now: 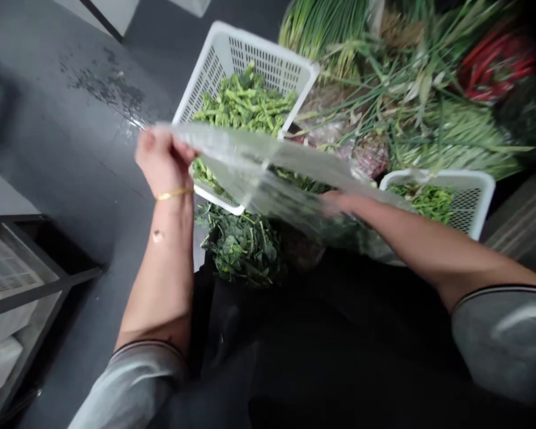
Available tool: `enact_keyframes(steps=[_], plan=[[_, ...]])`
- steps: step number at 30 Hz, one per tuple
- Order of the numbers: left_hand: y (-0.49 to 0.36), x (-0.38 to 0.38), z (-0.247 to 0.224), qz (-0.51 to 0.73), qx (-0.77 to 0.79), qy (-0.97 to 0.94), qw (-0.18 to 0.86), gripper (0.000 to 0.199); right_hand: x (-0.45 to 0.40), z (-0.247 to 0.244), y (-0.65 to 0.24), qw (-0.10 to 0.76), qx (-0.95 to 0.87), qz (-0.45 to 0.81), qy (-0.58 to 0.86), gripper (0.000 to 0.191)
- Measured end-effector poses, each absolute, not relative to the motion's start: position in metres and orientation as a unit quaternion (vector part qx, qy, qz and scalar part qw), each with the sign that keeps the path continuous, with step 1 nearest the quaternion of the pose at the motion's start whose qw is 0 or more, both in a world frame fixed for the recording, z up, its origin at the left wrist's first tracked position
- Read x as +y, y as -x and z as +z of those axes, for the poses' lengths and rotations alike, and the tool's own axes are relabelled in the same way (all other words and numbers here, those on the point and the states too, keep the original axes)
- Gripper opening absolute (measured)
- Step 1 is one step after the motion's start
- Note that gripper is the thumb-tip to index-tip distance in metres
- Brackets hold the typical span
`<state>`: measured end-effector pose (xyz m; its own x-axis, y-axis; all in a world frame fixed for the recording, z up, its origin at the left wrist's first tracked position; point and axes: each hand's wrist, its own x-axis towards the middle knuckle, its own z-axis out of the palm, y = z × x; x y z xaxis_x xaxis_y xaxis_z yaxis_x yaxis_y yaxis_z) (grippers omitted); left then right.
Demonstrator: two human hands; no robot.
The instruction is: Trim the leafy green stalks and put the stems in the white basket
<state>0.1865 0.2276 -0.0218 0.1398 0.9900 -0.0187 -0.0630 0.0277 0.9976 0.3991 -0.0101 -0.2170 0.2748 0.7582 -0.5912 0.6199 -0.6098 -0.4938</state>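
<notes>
While left hand (pixel 161 156) pinches plastic bag (pixel 295 159) | right hand (pixel 336 202) blurred | its fingers: cannot tell

Light was dim, cool; upper-right corner fell nearly black. Motion blur streaked the clear plastic (pixel 290 158) and smeared the right hand (pixel 334 203). Floor (pixel 89 155) glinted wetly. Black apron (pixel 321 339) lost most detail; red chillies (pixel 494 68) looked soft.
</notes>
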Motion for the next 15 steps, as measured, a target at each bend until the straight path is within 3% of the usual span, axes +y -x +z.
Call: enact_keyframes(steps=[3, 6, 10, 13, 15], plan=[[-0.139, 0.209, -0.032, 0.270, 0.532, -0.528, 0.604, 0.022, -0.005, -0.206, -0.413, -0.016, -0.445, 0.452, 0.773, 0.024], [-0.088, 0.177, -0.027, 0.211, 0.520, -0.561, 0.608, 0.020, -0.003, -0.188, -0.412, -0.047, -0.474, 0.452, 0.754, 0.036], [-0.070, 0.141, -0.004, 0.283, 0.519, -0.577, 0.564, 0.020, 0.000, -0.135, -0.420, -0.008, -0.533, 0.433, 0.727, 0.050], [-0.080, 0.108, 0.025, 0.384, 0.477, -0.655, 0.442, 0.012, -0.004, -0.072, -0.427, 0.061, -0.540, 0.490, 0.682, 0.036], [-0.089, 0.080, 0.047, 0.361, 0.371, -0.777, 0.358, 0.032, -0.014, -0.026, -0.421, 0.095, -0.521, 0.564, 0.633, 0.026]])
